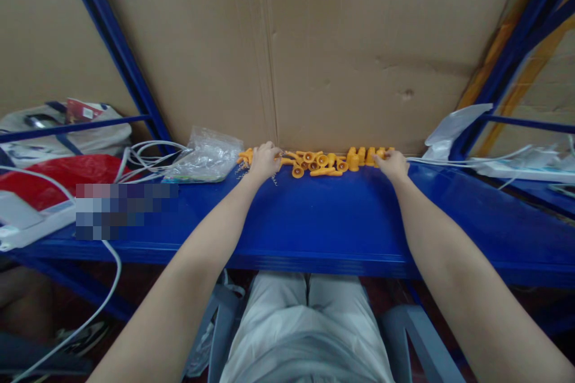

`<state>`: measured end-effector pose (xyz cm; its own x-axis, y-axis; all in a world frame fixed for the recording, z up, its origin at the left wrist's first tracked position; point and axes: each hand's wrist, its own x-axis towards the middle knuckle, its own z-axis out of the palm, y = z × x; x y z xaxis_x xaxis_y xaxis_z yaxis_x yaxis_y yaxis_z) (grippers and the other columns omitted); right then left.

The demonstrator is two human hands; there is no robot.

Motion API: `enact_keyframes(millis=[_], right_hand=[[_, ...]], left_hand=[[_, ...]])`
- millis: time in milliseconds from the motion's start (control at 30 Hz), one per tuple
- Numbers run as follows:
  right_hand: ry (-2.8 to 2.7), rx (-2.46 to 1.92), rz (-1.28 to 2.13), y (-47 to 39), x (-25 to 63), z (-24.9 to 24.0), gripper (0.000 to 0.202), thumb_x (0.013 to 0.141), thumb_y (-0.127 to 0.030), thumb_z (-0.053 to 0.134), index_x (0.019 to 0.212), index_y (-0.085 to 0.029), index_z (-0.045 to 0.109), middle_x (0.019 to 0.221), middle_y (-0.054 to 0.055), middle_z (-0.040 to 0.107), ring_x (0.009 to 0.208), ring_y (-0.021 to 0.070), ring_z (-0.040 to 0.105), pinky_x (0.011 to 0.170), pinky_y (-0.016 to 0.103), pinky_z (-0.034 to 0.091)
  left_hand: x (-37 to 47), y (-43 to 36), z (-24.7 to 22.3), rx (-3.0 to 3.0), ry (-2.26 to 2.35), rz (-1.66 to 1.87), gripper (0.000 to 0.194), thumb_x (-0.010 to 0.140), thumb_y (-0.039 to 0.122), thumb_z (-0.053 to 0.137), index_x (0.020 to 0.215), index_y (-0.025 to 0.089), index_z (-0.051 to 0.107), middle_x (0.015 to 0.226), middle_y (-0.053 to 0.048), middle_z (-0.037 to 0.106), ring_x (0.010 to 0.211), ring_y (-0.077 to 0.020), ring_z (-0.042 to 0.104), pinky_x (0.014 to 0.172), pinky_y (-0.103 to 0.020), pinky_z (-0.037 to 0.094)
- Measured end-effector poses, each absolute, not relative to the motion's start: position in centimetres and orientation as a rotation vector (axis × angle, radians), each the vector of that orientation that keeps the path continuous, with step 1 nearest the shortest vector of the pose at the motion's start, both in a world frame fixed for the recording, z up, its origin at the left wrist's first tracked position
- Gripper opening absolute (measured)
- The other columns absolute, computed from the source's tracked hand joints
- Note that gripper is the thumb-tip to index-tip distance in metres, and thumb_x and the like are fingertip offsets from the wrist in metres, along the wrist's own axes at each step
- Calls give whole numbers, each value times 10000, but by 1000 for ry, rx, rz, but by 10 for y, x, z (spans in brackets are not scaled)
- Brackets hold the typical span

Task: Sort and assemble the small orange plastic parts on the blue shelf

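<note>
A row of small yellow plastic parts lies along the back of the blue table (323,215), against the cardboard. My left hand (266,160) reaches to the left part of the row, with its fingers curled down over yellow pieces and thin coiled springs (242,172); what is between the fingertips is hidden. Between my hands lies a loose heap of yellow pieces with hollow round ends (321,161). Several yellow cup-shaped caps (354,160) stand at the right of the row. There my right hand (392,165) has thumb and fingers closed on a yellow cap at the row's end.
A tall cardboard sheet (359,54) walls off the back between blue metal posts (121,48). At left are a clear plastic bag (209,152), white cables (148,158), a red bag (67,176) and a white power strip (40,224). Translucent plastic (453,128) leans at right.
</note>
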<state>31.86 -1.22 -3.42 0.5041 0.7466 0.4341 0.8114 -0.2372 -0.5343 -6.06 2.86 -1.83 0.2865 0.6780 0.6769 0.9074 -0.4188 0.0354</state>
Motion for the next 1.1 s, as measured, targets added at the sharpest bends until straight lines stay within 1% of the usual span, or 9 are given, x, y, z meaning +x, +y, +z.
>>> enact_keyframes(millis=[33, 133, 267, 433, 600, 767, 867, 933, 1100], right_hand=[[-1268, -2033, -20, -10, 324, -38, 184, 864, -389, 615, 798, -223, 659, 922, 134, 691, 1017, 332, 647, 881, 443, 488], [-1270, -1942, 136, -2, 333, -47, 308, 815, -352, 690, 574, -248, 527, 636, 39, 568, 790, 273, 634, 775, 406, 490], [-1353, -1691, 271, 5, 328, -49, 361, 776, -289, 764, 516, -232, 520, 531, 21, 508, 659, 204, 547, 706, 399, 452], [-1528, -1928, 192, 0, 314, -41, 260, 786, -175, 741, 573, -199, 592, 680, 90, 615, 863, 271, 645, 841, 416, 466], [-1626, -2093, 89, -1, 305, -38, 71, 820, -223, 694, 795, -164, 725, 917, 187, 707, 1063, 376, 671, 932, 487, 483], [-1748, -2142, 43, -3, 299, -38, 215, 874, -208, 596, 969, -100, 757, 1019, 245, 729, 1099, 396, 686, 932, 471, 501], [-1804, -2182, 3, -6, 296, -36, 321, 888, -220, 545, 1079, -60, 748, 1061, 260, 738, 1106, 399, 693, 931, 461, 515], [-1836, -2203, 4, -8, 295, -34, 372, 906, -230, 516, 1139, -40, 734, 1098, 265, 736, 1124, 391, 692, 939, 445, 517], [-1891, -2255, 11, -14, 290, -29, 410, 945, -242, 473, 1198, -40, 724, 1169, 260, 725, 1183, 368, 678, 970, 408, 510]], left_hand=[[-60, 28, -18, -2206, -1456, -892, 298, 870, 174, 528, 1019, 226, 781, 1027, -108, 763, 1039, -300, 695, 901, -418, 490], [-58, 27, -17, -2230, -1524, -895, 319, 876, 163, 516, 1064, 232, 765, 1008, -86, 797, 1024, -286, 719, 889, -389, 488], [-59, 29, -18, -2208, -1561, -894, 293, 904, 203, 510, 1065, 238, 752, 1000, -85, 810, 1014, -287, 736, 903, -390, 492], [-60, 29, -20, -2206, -1596, -831, 344, 944, 256, 490, 1183, 226, 737, 1050, -108, 804, 1061, -302, 734, 939, -409, 501], [-61, 33, -27, -2317, -1785, -539, 378, 944, 299, 519, 1269, 244, 704, 1233, -127, 755, 1199, -336, 682, 1011, -471, 497], [-64, 46, -34, -2492, -1672, -238, 456, 883, 317, 602, 1319, 196, 659, 1482, -185, 597, 1365, -331, 568, 1109, -487, 461], [-64, 49, -35, -2491, -1714, -135, 576, 921, 359, 562, 1458, 151, 557, 1628, -235, 411, 1498, -379, 416, 1171, -548, 393], [-64, 48, -34, -2491, -1765, -90, 635, 954, 383, 520, 1540, 145, 467, 1682, -231, 302, 1552, -386, 317, 1207, -570, 338], [-67, 41, -31, -2513, -1767, -55, 656, 1004, 396, 465, 1597, 127, 388, 1713, -213, 221, 1599, -328, 199, 1278, -459, 241]])
